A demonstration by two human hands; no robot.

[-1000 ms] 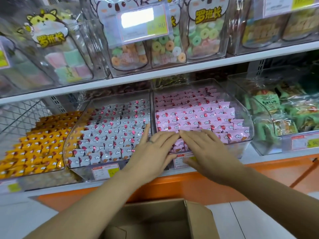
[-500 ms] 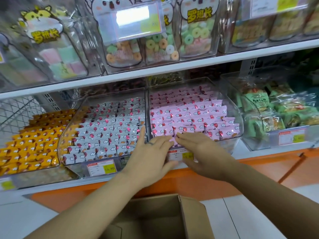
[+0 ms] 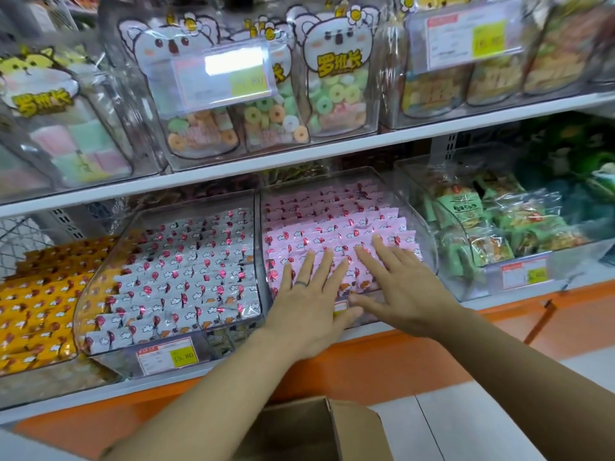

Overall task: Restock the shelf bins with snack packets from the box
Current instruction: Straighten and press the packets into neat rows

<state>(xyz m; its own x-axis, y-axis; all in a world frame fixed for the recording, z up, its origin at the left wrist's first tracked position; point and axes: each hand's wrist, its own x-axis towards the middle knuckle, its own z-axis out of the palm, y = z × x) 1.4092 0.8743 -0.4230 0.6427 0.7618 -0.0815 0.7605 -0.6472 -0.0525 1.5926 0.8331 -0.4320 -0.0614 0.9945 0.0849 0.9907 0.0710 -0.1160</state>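
A clear bin (image 3: pixel 422 207) on the lower shelf holds neat rows of pink snack packets (image 3: pixel 332 224). My left hand (image 3: pixel 309 294) lies flat on the front rows with fingers spread and straight, a ring on one finger. Beside it, my right hand (image 3: pixel 399 281) also presses flat on the front pink packets, fingers straight. Neither hand holds a packet. To the left stands a second clear bin (image 3: pixel 133 224) with rows of white packets (image 3: pixel 179 281). The open cardboard box (image 3: pixel 309 430) sits below my arms at the bottom edge; its inside is mostly hidden.
Yellow packets (image 3: pixel 36 304) fill the space at far left. A clear bin of green snack bags (image 3: pixel 492 227) stands at right. The upper shelf (image 3: pixel 299 158) carries clear tubs of ring candy (image 3: pixel 276 114) and marshmallows (image 3: pixel 73 144). An orange shelf base (image 3: pixel 382 364) runs below, white floor tiles at right.
Both hands have slid forward from the bin's front lip up onto the pink packets and spread flat. The fingertips, which met in a point, are now apart.
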